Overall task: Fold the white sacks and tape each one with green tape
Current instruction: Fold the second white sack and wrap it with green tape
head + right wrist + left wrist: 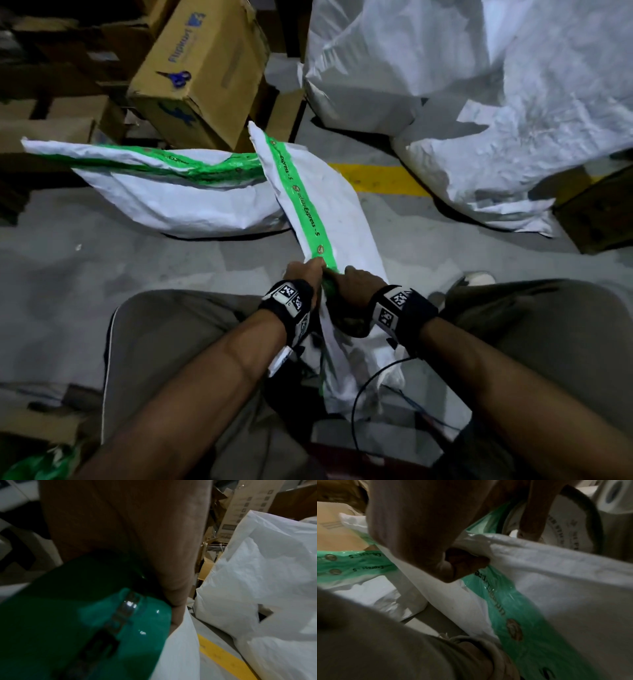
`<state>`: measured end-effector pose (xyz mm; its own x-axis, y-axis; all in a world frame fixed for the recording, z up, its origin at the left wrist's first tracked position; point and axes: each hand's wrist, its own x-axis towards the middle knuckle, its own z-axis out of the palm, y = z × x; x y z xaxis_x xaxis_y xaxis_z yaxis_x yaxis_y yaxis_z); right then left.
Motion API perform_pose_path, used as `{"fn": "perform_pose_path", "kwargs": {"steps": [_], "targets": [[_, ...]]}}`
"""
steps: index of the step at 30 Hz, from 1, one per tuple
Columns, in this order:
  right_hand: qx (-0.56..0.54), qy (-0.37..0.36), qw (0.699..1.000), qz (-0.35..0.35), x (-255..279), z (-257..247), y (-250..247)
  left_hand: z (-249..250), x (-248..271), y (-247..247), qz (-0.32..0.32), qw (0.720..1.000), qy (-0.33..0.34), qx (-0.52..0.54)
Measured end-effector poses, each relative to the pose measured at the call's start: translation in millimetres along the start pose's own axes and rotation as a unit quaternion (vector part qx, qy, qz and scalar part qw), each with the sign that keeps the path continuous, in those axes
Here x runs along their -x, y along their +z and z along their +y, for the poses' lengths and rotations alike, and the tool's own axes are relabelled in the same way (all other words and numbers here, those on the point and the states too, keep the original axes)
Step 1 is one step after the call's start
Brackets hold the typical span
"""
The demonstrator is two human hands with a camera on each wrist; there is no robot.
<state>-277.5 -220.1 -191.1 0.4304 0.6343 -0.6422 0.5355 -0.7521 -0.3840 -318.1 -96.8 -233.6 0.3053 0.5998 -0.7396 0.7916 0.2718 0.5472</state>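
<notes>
I see a folded white sack (pixel 329 212) lying between my knees and stretching away over the grey floor (pixel 102 260), a strip of green tape (pixel 301 202) running along its length. My left hand (pixel 303 274) pinches the sack's edge just beside the tape's near end, fingers curled on the fabric. My right hand (pixel 359 284) is wrapped around the green tape roll (pixel 96 622), pressed close to the sack. A second taped sack (pixel 171 192) lies to the left, touching the first. Loose white sacks (pixel 496 102) are heaped at right, cardboard boxes (pixel 205 68) behind.
</notes>
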Motion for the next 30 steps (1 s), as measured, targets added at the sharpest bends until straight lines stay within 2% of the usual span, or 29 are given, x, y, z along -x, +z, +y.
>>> {"fn": "perform_pose_path", "kwargs": {"steps": [2, 5, 8, 11, 13, 15, 19, 20, 22, 24, 26, 28, 30], "targets": [[-0.049, 0.012, 0.998, 0.042, 6, 6, 1, -3, -22, 1, 0.029, 0.999, 0.013, 0.002], [-0.133, 0.028, 0.985, 0.111, 19, 18, 3, 26, 2, -11, 0.048, 0.997, 0.059, -0.012], [-0.153, 0.019, 0.977, 0.148, 30, 26, -3, 37, 8, -10, 0.061, 0.994, 0.09, 0.018], [-0.094, -0.01, 0.993, 0.072, 38, 29, -16, 46, 17, -5, 0.062, 0.992, 0.106, 0.032], [-0.033, -0.008, 0.999, -0.006, 48, 27, -27, 52, 19, -4, 0.067, 0.99, 0.116, 0.05], [-0.001, 0.0, 0.999, -0.045, 61, 21, -30, 55, 21, -1, 0.067, 0.988, 0.119, 0.078], [0.039, 0.004, 0.999, -0.038, 66, 9, -13, 53, 25, 2, 0.029, 0.988, 0.081, 0.132], [0.043, 0.005, 0.999, -0.024, 64, 8, -8, 50, 24, 1, -0.003, 0.985, 0.052, 0.166], [0.038, 0.009, 0.999, -0.008, 62, 6, -5, 46, 28, -1, -0.116, 0.964, -0.016, 0.237], [0.028, 0.006, 0.999, -0.013, 59, 4, -4, 40, 35, -4, -0.204, 0.951, -0.045, 0.23], [0.02, 0.004, 1.0, -0.013, 56, -2, -2, 34, 43, -6, -0.221, 0.955, -0.022, 0.196], [0.018, 0.01, 1.0, -0.004, 53, -8, 2, 19, 45, 0, -0.182, 0.973, 0.02, 0.138], [0.027, 0.022, 0.999, -0.018, 51, -10, 8, 1, 44, 9, -0.166, 0.981, 0.009, 0.095]]}}
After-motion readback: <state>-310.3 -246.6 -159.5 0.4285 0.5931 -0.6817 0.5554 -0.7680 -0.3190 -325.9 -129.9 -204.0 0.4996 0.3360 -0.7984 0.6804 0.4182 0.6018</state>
